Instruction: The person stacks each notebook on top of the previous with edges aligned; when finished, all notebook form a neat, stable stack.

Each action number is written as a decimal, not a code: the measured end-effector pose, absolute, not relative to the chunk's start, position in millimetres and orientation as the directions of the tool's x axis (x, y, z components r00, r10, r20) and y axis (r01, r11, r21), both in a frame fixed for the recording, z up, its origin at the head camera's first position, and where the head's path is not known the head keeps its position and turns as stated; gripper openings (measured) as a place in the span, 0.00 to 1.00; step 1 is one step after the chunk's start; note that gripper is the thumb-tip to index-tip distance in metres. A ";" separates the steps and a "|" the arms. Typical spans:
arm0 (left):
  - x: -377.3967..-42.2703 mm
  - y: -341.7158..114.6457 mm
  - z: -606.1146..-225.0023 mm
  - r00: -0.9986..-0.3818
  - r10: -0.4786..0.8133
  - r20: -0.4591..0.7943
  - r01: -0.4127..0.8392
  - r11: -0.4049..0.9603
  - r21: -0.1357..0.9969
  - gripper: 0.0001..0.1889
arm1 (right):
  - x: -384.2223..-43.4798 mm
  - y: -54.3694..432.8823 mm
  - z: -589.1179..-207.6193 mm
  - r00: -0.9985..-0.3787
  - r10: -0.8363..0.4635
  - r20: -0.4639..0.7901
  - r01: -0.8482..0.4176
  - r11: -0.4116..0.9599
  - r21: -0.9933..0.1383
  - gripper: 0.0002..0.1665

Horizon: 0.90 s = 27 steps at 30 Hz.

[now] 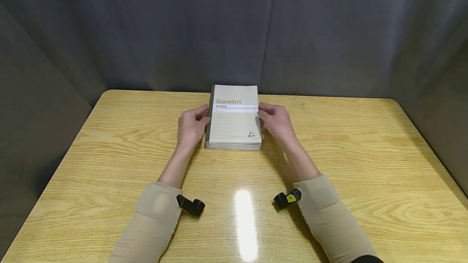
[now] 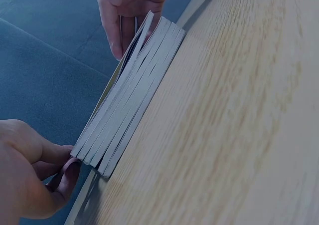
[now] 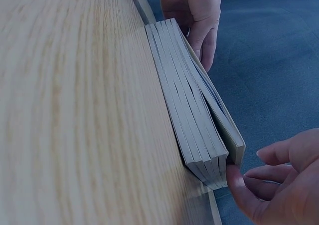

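Observation:
A stack of several notebooks [image 1: 235, 127] lies on the wooden table, the top cover reading "Gambit" beside a dark spine strip. My left hand [image 1: 191, 127] is at the spine side, its thumb and forefinger touching the edge. On the opposite side, my right hand [image 1: 276, 120] touches the stack's right edge. In the right wrist view, the top notebook [image 3: 222, 117] is tilted up at my right hand's side, leaving a gap above the others. My right thumb [image 3: 242, 190] lies against the edge at this gap. The left wrist view shows the same lifted side beside my right hand [image 2: 132, 10].
The wood-grain table [image 1: 347, 165] has rounded far corners. A dark grey curtain [image 1: 146, 31] hangs behind it, close to the stack's far end. Both forearms wear beige sleeves [image 1: 150, 222] with small black cameras [image 1: 191, 206] strapped on.

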State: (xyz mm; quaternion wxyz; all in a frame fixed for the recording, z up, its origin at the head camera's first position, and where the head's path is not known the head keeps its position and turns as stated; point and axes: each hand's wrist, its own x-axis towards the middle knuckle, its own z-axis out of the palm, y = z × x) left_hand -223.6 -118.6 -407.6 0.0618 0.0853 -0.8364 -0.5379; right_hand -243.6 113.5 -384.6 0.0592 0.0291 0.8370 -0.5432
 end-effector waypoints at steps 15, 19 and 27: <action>-221.4 -117.7 -405.7 -0.976 -0.217 0.012 -0.082 0.420 0.904 0.21 | -242.9 113.2 -383.3 -0.988 -0.013 -0.152 0.132 0.437 -0.890 0.26; -221.0 -117.6 -405.0 -0.976 -0.218 0.015 -0.080 0.421 0.904 0.21 | -242.5 113.7 -381.8 -0.988 -0.014 -0.155 0.132 0.455 -0.881 0.26; -220.0 -116.5 -402.4 -0.975 -0.220 0.016 -0.080 0.418 0.905 0.21 | -241.8 115.3 -379.9 -0.987 -0.016 -0.160 0.132 0.489 -0.862 0.26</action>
